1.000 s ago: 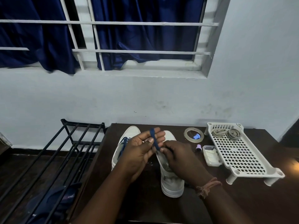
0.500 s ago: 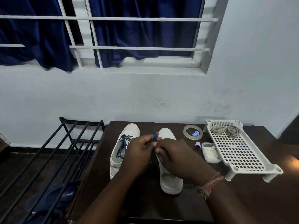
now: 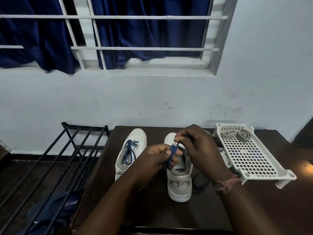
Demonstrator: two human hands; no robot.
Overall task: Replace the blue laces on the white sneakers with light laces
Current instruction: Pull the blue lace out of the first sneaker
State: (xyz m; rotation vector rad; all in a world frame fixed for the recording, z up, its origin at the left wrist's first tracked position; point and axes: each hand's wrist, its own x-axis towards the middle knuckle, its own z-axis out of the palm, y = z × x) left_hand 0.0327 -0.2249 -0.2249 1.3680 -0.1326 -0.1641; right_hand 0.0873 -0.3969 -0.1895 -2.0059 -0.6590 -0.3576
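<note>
The blue lace [image 3: 171, 154] is wrapping around the left hand [image 3: 156, 160], whose curled fingers are gripping the coil above the right sneaker [image 3: 179, 177]. The right hand [image 3: 196, 146] is pinching the lace's upper end between thumb and fingertips. The left sneaker [image 3: 130, 150] is standing just beside it on the dark table [image 3: 152, 209], blue lacing showing in its eyelets. Light laces [image 3: 236, 134] are lying coiled at the far end of the white perforated tray [image 3: 250, 158]. A black rack [image 3: 55, 158] is standing left of the table.
</note>
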